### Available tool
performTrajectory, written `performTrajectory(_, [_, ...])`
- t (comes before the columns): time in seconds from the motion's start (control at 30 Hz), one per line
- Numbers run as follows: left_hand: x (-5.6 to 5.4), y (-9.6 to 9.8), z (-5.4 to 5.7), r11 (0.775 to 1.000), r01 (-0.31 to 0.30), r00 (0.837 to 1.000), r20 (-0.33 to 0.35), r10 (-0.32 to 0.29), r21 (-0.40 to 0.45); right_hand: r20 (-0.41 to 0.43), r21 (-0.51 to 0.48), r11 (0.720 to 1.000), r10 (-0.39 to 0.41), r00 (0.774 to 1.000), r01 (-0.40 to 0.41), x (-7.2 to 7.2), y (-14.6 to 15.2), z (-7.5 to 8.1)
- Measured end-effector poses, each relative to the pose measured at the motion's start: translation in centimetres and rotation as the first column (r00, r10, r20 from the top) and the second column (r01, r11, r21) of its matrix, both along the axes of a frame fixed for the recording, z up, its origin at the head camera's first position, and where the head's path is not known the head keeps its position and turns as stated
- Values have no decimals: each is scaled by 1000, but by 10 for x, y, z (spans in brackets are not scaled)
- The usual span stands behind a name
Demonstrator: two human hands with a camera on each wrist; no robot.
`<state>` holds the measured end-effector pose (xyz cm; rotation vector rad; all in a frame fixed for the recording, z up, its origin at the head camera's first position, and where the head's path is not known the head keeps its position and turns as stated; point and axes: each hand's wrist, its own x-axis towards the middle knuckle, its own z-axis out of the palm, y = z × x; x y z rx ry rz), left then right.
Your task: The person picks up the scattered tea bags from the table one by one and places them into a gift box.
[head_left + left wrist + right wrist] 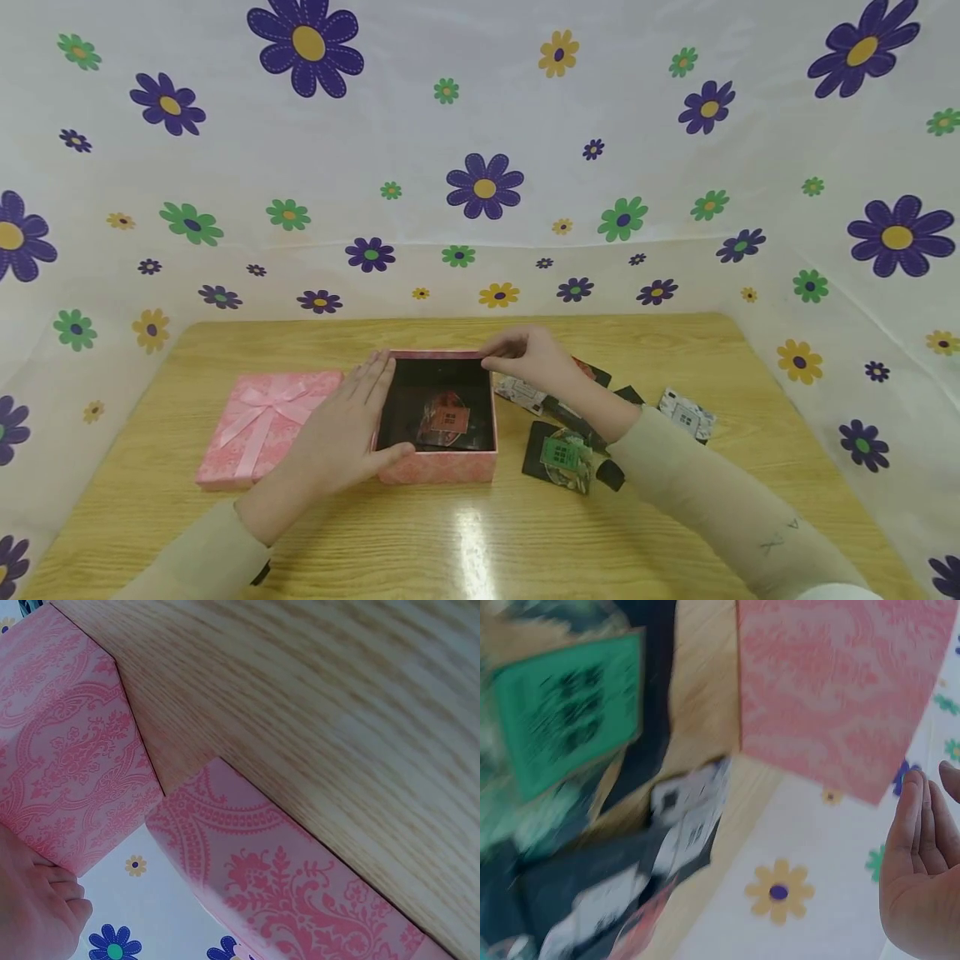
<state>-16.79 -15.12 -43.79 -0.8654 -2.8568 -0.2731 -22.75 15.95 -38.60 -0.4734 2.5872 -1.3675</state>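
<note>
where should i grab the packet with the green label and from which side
Probably best to pinch the near edge of the green-labelled packet with the right hand, coming from the person's side. The packet lies flat, and that edge faces bare table, while other packets crowd its far side.

The box [437, 468] and its lid [273, 435] look covered in smooth printed paper with a low sheen, and the ribbon [252, 443] seems to be thin, satiny cloth. The surface [360, 542] looks like grained wood, smooth and glossy enough to catch a bright streak. Behind, the curtain [487, 117] is a lightly creased sheet – cloth or plastic, hard to tell – while the sleeves [690, 471] look like matt cloth.
</note>
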Motion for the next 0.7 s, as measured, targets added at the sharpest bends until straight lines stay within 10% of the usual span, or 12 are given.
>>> performTrajectory(0.7, [1, 1, 1, 1000, 7, 1000, -13, -6, 20, -39, -10, 969, -247, 968, 247, 18, 110, -6])
